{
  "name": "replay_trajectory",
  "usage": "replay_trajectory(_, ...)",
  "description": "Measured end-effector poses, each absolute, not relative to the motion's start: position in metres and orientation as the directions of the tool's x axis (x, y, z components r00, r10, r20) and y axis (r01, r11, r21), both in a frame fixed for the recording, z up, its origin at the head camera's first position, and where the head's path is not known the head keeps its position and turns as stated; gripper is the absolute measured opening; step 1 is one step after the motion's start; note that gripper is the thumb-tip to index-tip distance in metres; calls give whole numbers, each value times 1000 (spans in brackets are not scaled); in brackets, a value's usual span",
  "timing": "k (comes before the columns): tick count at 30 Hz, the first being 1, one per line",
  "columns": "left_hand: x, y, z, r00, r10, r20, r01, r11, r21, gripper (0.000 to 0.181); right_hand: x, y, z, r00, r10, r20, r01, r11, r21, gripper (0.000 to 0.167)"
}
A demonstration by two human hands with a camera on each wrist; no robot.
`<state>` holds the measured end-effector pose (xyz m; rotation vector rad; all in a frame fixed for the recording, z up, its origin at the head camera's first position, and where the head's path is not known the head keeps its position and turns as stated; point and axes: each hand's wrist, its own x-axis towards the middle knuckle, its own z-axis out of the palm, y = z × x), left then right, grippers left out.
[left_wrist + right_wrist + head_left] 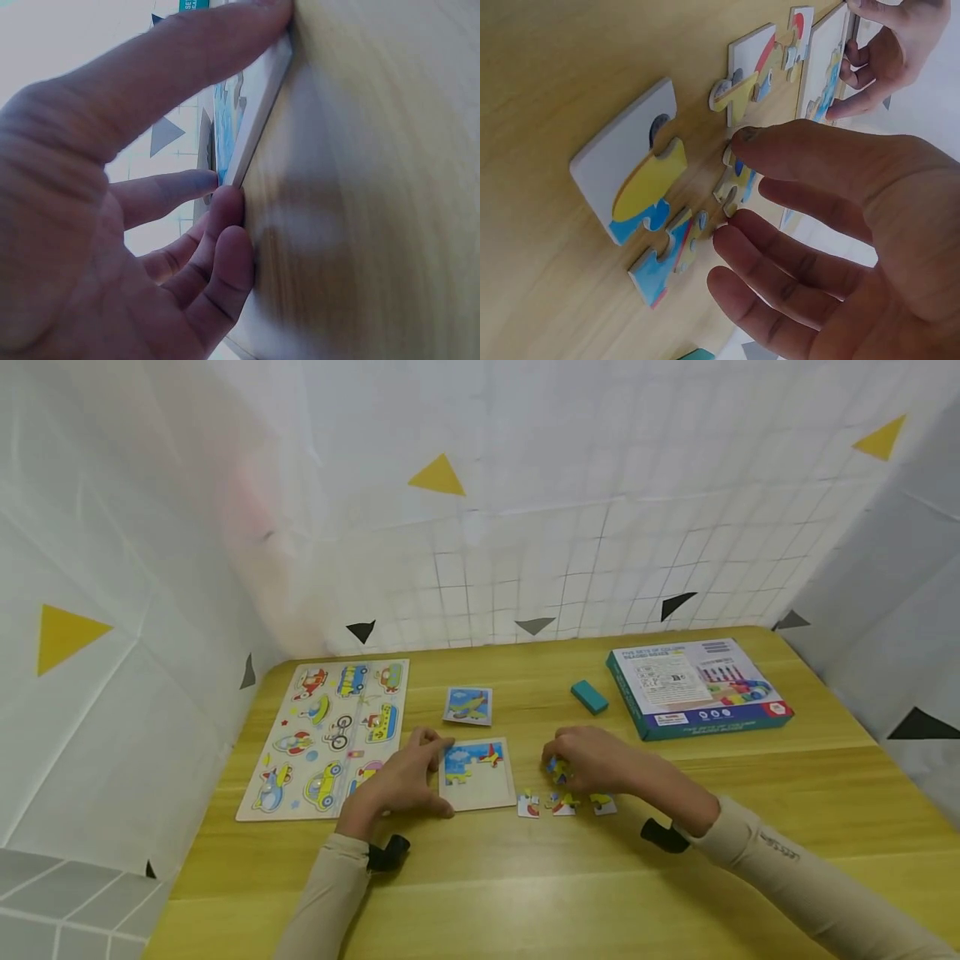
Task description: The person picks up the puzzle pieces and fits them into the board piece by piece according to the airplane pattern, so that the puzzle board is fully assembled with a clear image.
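Note:
In the head view my left hand (401,781) holds a small square puzzle board (480,793) by its left side, the thumb at the near corner and a finger at the far corner. The left wrist view shows the board's pale edge (259,124) between thumb and fingers. Part of a blue-sky picture is fitted along the board's upper area. My right hand (592,758) pinches a yellow-and-blue jigsaw piece (735,184) between thumb and index finger, low over the table. Beside it lie loose pieces, among them a white-and-yellow piece (634,154) and a blue piece (660,262).
A picture card (468,706) of an airplane lies behind the board. To the left is a large vehicle puzzle board (300,785). A teal block (589,697) and a printed box (697,689) lie at the back right. White sheets hang behind the wooden table (525,893).

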<state>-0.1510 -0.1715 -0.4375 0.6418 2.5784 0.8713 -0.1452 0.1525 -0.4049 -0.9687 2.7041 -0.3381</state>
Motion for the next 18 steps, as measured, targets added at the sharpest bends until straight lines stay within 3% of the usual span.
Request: replay_trajectory(18, -150, -171, -436, -846, 504, -177, 288, 709, 643, 104, -146, 149, -411, -783, -613, -108, -545, 759, -355, 31)
